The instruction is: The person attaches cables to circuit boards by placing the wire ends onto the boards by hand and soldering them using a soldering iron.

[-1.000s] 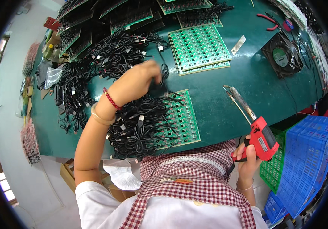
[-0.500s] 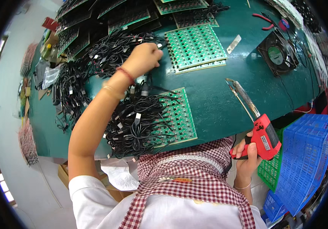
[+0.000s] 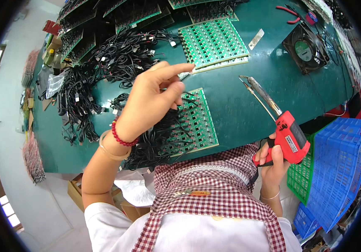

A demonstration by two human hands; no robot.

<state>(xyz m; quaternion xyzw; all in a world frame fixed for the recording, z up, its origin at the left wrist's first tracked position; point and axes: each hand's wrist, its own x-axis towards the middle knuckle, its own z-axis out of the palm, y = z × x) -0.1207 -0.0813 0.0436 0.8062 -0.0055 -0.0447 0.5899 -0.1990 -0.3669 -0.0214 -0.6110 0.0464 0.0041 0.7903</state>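
Note:
My left hand (image 3: 149, 98) is over the near circuit board (image 3: 199, 122), its index finger stretched out and its other fingers curled. A short dark piece of cable (image 3: 184, 77) shows between thumb and index finger; the palm hides the rest. Black cables (image 3: 149, 149) lie bunched on the left half of that green board, their ends along its rows. My right hand (image 3: 275, 164) grips a red soldering gun (image 3: 289, 138) by its handle, right of the board. Its metal tip points up and left above the table, apart from the board.
A stack of green circuit boards (image 3: 214, 44) lies farther back. Piles of black cables (image 3: 123, 52) spread on the left, below racked boards (image 3: 134, 19). A metal strip (image 3: 256, 39), a fan (image 3: 305, 52) and red-handled pliers (image 3: 288, 14) lie to the right. Blue baskets (image 3: 336, 168) stand beside the table.
My left hand has come back from the far cable pile toward the near board, and its index finger has stretched out. The soldering gun has shifted slightly left and up.

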